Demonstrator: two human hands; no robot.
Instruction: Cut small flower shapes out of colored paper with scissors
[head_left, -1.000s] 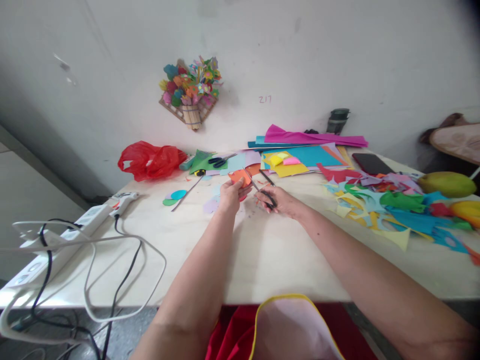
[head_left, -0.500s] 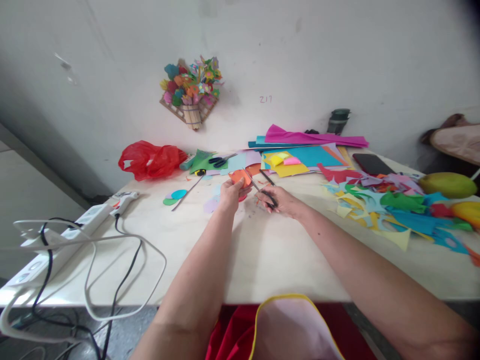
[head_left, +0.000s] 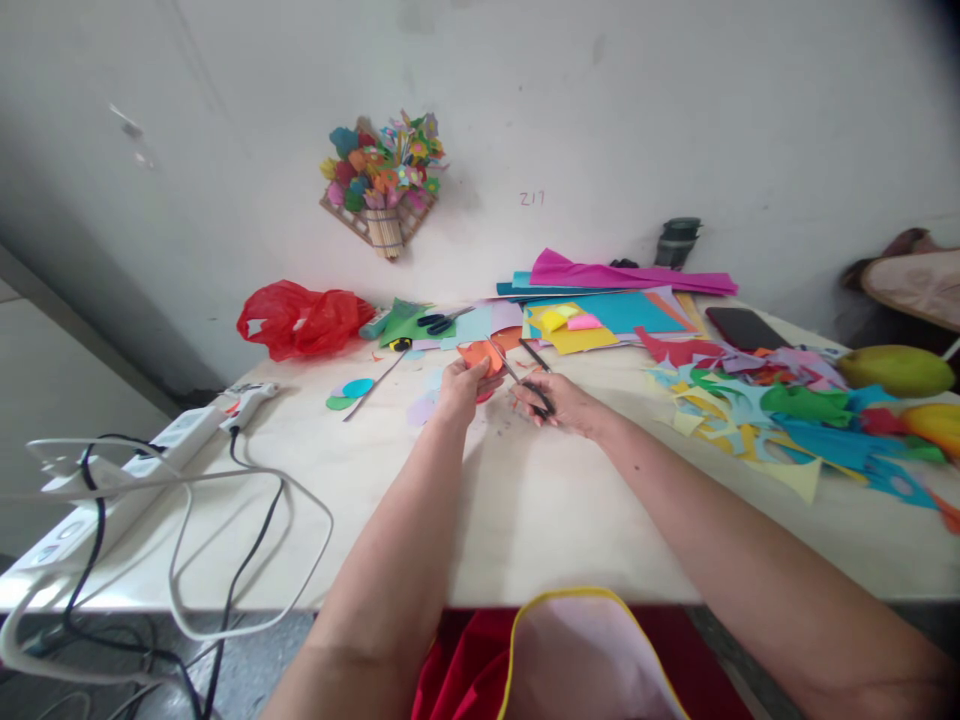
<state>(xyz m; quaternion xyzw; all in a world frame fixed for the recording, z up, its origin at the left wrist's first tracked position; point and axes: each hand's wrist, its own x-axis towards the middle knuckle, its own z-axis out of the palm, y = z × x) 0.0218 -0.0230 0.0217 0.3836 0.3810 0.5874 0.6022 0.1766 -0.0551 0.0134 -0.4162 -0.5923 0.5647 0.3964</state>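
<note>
My left hand (head_left: 464,390) pinches a piece of orange paper (head_left: 480,355) above the middle of the table. Around the dark handles of a pair of scissors (head_left: 538,396) my right hand (head_left: 564,400) is closed. The scissor blades point up and left, against the right edge of the orange paper; whether they are parted is too small to tell. Small orange clippings lie near the scissors. Beneath and left of my left hand rest pale purple paper circles (head_left: 422,408). Farther left are a blue circle (head_left: 358,388) and a green circle (head_left: 340,403).
A second pair of scissors (head_left: 442,321) lies behind on green paper. Paper sheets (head_left: 645,312) are stacked at the back, paper scraps (head_left: 802,420) heaped right beside a phone (head_left: 746,328). A red plastic bag (head_left: 306,320) sits back left; a power strip (head_left: 169,435) with cables occupies the left edge.
Almost nothing differs. Both hands, the orange paper and the scissors stay in nearly the same place, with only a tiny shift at the paper and blades.
</note>
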